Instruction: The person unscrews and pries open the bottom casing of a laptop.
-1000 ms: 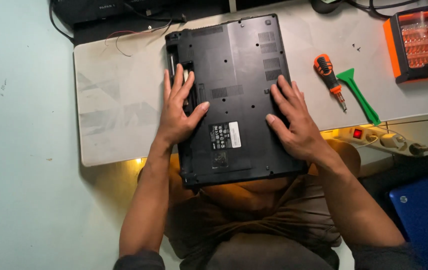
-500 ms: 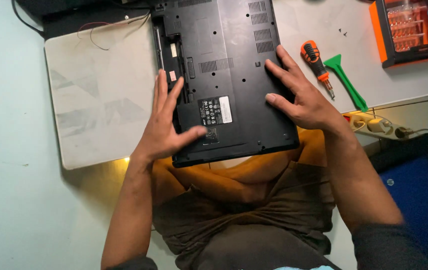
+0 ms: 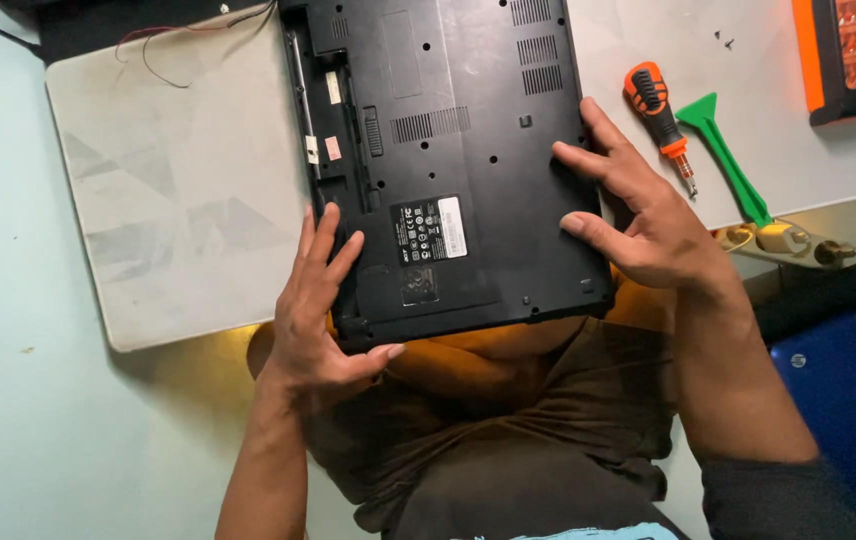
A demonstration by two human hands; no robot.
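Note:
A black laptop (image 3: 448,150) lies bottom side up on a pale mat (image 3: 178,200), with its near edge hanging over my lap. My left hand (image 3: 318,310) grips its near left corner: the fingers are spread along the left side and the thumb is hooked under the near edge. My right hand (image 3: 648,215) holds the right edge. Its fingers lie on the bottom cover and the palm wraps the side. A white label and several vent slots show on the cover.
To the right of the laptop lie an orange-handled screwdriver (image 3: 656,105) and a green pry tool (image 3: 723,155). An orange parts case (image 3: 848,50) stands at the far right. A power strip (image 3: 778,238) and a blue case (image 3: 838,390) sit lower right. Thin wires (image 3: 178,45) trail at the back left.
Both hands have slid from lying flat on the cover out to the laptop's edges. The laptop has come nearer to me and turned slightly.

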